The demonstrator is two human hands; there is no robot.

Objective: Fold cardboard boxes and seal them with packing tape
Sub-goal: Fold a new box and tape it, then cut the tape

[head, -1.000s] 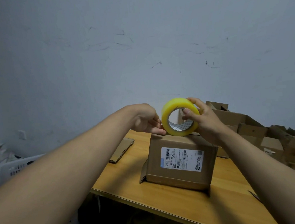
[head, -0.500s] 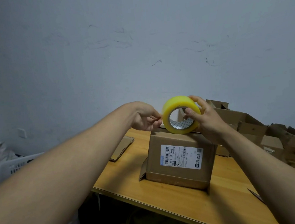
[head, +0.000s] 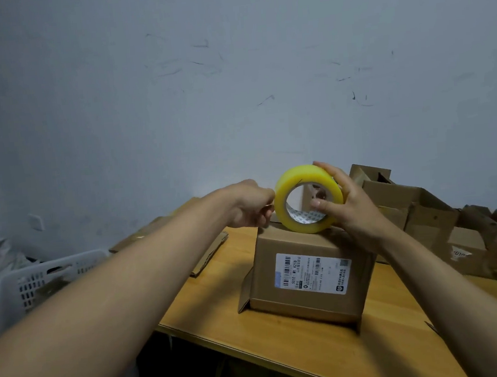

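Both hands meet atop the brown cardboard box [head: 306, 276] on the wooden table [head: 223, 326]: right hand [head: 351, 206] grips the yellow tape roll [head: 308, 198], left hand [head: 250, 206] pinches at its edge.

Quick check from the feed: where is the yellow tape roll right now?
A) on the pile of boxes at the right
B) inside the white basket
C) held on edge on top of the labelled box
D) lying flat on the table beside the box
C: the right hand grips the tape roll, which stands on edge atop the labelled box, with the left hand at its left rim.
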